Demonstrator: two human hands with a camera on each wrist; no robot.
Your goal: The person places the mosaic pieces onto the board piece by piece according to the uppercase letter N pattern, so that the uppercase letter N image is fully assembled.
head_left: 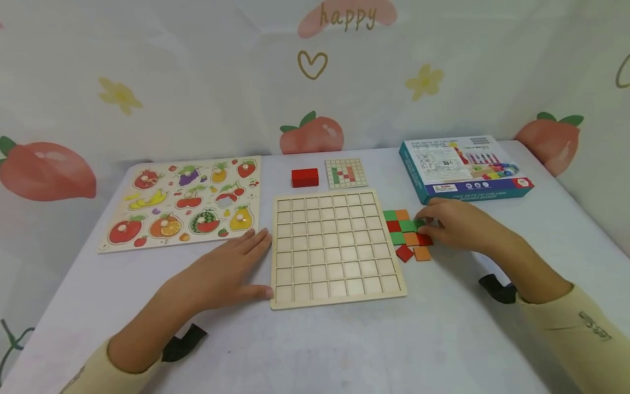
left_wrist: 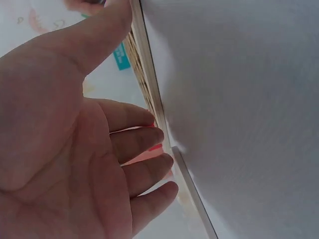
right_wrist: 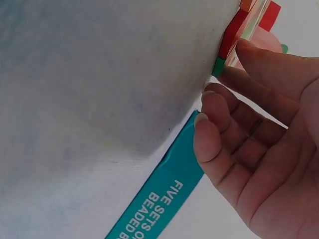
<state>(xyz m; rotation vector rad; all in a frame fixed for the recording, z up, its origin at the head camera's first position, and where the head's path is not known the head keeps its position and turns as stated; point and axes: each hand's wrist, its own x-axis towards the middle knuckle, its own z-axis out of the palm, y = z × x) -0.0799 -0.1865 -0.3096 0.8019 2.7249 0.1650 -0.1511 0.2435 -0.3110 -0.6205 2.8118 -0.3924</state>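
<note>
Head view: the straight-fingered left hand (head_left: 223, 271) rests against a square pale-wood grid board (head_left: 339, 255) as the right hand (head_left: 450, 223) pinches a green square tile (head_left: 419, 224), best lifted by its edges.

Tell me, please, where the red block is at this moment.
In the head view, the red block lies on the table beyond the grid board, just left of the small pattern card.

Red, green, orange tiles (head_left: 406, 226) and pale gridded board (head_left: 338, 255)
</note>
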